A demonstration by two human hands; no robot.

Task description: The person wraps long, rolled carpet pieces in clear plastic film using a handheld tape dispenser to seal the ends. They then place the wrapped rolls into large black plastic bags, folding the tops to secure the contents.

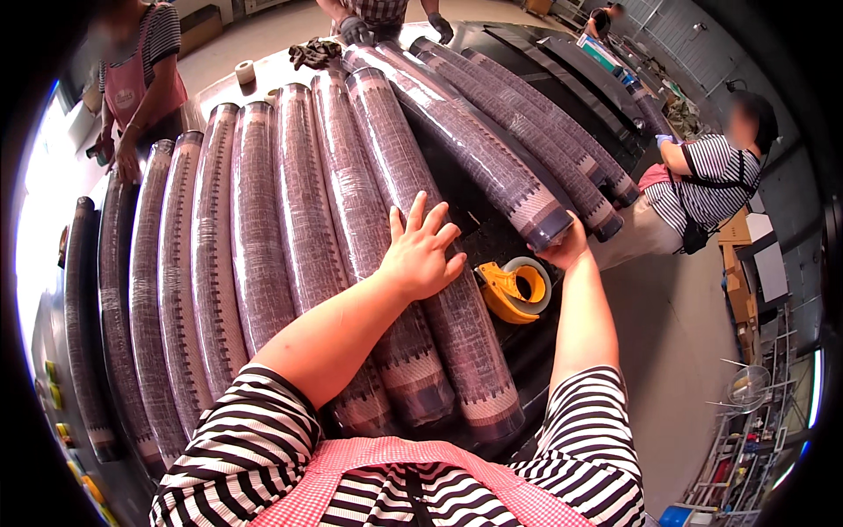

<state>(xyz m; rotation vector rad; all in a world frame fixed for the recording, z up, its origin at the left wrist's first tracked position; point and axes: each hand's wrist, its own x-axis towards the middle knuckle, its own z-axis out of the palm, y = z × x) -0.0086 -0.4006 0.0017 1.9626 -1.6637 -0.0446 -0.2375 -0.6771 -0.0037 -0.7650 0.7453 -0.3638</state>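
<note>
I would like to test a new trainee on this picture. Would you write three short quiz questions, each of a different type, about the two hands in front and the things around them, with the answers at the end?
1. Multiple choice: What colour is the tape dispenser?
A) Red
B) Yellow
C) Blue

2. True or false: The right hand is at the near end of a wrapped roll.

3. Fill in the blank: The tape dispenser lies to the ____ of the left hand.

Key: 1. B; 2. True; 3. right
</note>
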